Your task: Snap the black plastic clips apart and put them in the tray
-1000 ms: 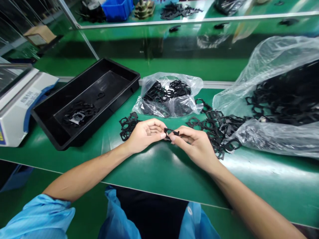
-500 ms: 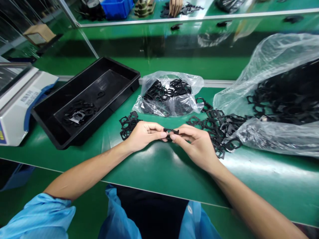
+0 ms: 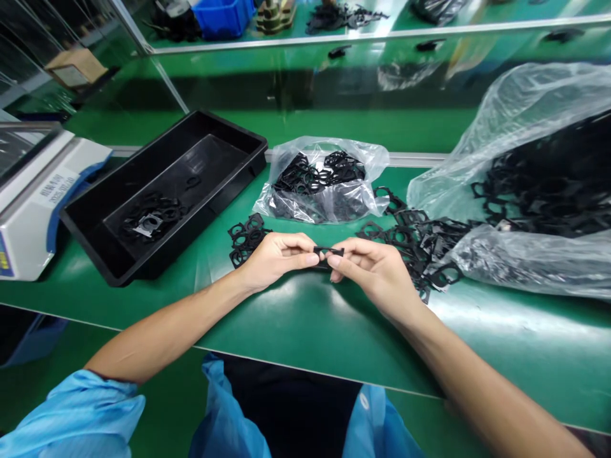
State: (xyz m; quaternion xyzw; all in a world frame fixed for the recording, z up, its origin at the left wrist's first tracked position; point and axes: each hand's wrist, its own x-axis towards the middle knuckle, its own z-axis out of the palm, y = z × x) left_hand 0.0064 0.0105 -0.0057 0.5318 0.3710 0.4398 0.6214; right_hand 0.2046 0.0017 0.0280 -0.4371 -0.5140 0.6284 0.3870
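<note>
Between my two hands is a small black plastic part with a round opening (image 3: 338, 252), held just above the green table. My left hand (image 3: 277, 259) pinches its left end between thumb and fingers. On the right end, the thumb and fingers of my right hand (image 3: 375, 270) are closed. A small cluster of black ring-shaped parts (image 3: 245, 238) lies beside my left hand. A larger loose pile of the same parts (image 3: 420, 245) spreads beyond my right hand. Fingers hide part of the held piece.
A black tray (image 3: 229, 184) with some parts in it stands at the left, near a white-and-blue device (image 3: 71, 165). Behind my hands sits a clear bag of black parts (image 3: 324, 203). A bigger open bag (image 3: 515, 261) fills the right side. A shelf edge (image 3: 334, 41) runs across the back.
My right hand has shifted very slightly, and its lower fingers have moved on the black part. The co-worker's hand at the back shelf has mostly gone from view.
</note>
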